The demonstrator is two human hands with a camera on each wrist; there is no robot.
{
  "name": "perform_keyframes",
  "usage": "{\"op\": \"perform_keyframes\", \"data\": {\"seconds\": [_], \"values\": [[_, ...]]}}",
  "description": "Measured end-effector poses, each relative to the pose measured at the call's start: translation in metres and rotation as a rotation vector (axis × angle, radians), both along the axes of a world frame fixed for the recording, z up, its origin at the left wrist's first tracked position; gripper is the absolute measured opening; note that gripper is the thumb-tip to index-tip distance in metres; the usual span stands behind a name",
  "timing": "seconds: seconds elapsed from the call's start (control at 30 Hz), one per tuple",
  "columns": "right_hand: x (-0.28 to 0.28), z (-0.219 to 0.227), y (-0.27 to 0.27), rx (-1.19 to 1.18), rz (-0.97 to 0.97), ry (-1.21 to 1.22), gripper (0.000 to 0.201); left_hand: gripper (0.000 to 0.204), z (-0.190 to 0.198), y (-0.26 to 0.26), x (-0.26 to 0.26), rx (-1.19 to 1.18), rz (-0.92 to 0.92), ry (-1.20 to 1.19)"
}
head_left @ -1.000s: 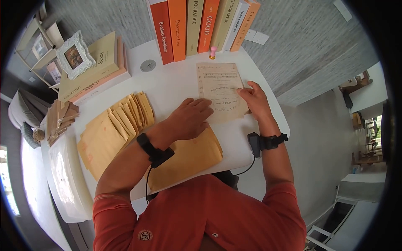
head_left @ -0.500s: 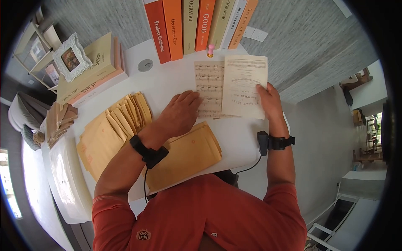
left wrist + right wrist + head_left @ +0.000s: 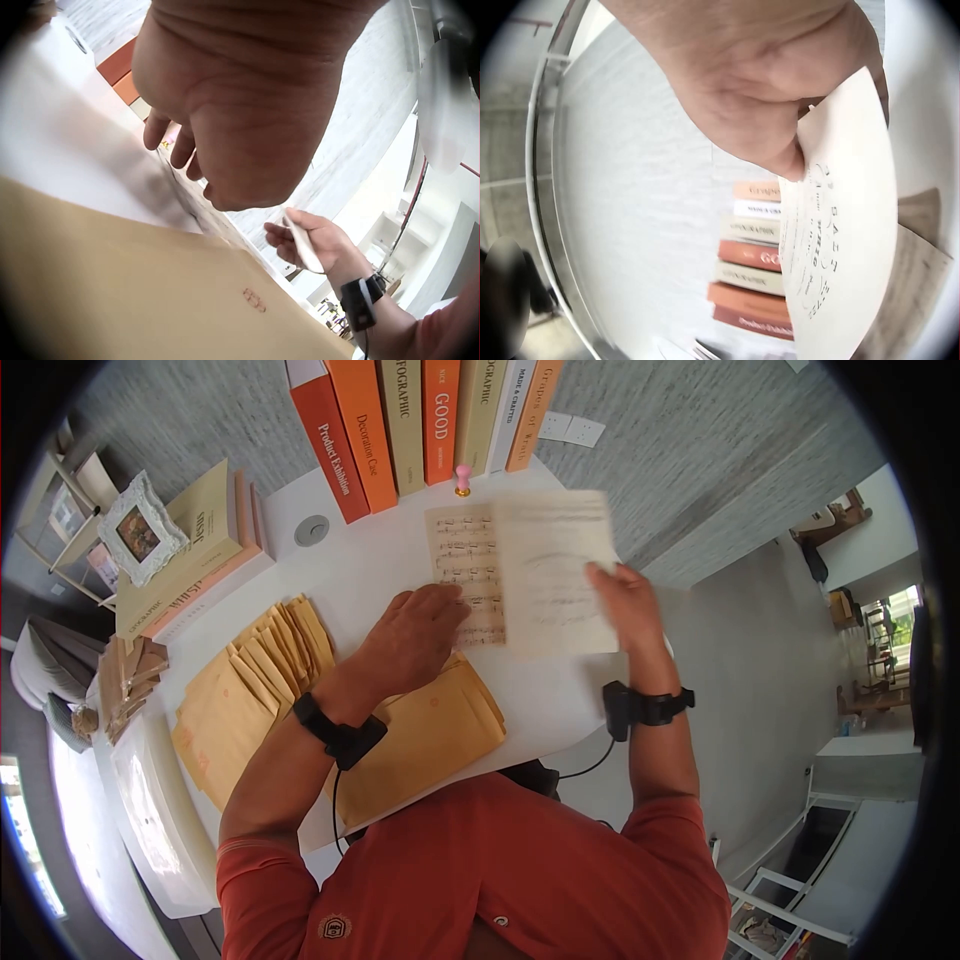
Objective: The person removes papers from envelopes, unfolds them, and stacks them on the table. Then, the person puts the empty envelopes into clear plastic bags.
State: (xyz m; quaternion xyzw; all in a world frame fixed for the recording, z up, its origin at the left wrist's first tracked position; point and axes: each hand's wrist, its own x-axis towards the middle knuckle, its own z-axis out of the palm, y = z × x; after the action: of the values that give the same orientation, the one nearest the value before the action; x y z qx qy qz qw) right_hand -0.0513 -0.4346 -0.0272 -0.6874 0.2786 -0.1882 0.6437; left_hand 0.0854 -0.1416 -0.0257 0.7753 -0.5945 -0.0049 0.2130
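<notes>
My right hand (image 3: 630, 605) pinches a cream printed sheet (image 3: 555, 570) at its right edge, thumb on top. In the right wrist view the sheet (image 3: 844, 225) bows upward, raised over another paper. Sheet music (image 3: 465, 560) with rows of notes lies on the white table (image 3: 380, 575), partly hidden under the raised sheet. My left hand (image 3: 415, 635) rests at the left edge of this music, fingers relaxed. Below its palm is a stack of brown envelopes (image 3: 420, 735) at the front edge; the left wrist view shows a red print on the top envelope (image 3: 150, 292).
A fanned pile of brown envelopes (image 3: 235, 705) lies at left. Upright books (image 3: 380, 445) line the back, with a pink-handled stamp (image 3: 463, 480) before them. A white picture frame (image 3: 143, 530) leans on stacked books (image 3: 190, 560). The table's right edge is near my right wrist.
My right hand has lifted the top sheet and drawn it to the right, baring the notes beneath. My left hand has shifted off the sheet's middle to its left edge. The head view has swung slightly.
</notes>
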Motion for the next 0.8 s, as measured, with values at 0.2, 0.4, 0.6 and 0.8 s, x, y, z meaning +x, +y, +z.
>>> {"op": "perform_keyframes", "data": {"seconds": [0.2,0.4,0.6,0.8], "values": [[0.018,-0.012,0.033,-0.412,0.17,0.199,0.03,0.031,-0.005,0.003,0.001,0.047,0.01,-0.004],[0.024,-0.015,0.04,-0.409,0.146,0.067,0.027,0.031,-0.005,0.003,-0.004,0.028,0.02,-0.018],[0.039,-0.006,0.039,-0.219,0.124,0.068,0.041,0.033,-0.008,0.005,0.002,-0.02,-0.016,0.039],[0.038,0.001,0.034,-0.204,0.079,-0.103,0.05,0.04,0.002,0.012,0.021,-0.15,0.18,0.389]]}}
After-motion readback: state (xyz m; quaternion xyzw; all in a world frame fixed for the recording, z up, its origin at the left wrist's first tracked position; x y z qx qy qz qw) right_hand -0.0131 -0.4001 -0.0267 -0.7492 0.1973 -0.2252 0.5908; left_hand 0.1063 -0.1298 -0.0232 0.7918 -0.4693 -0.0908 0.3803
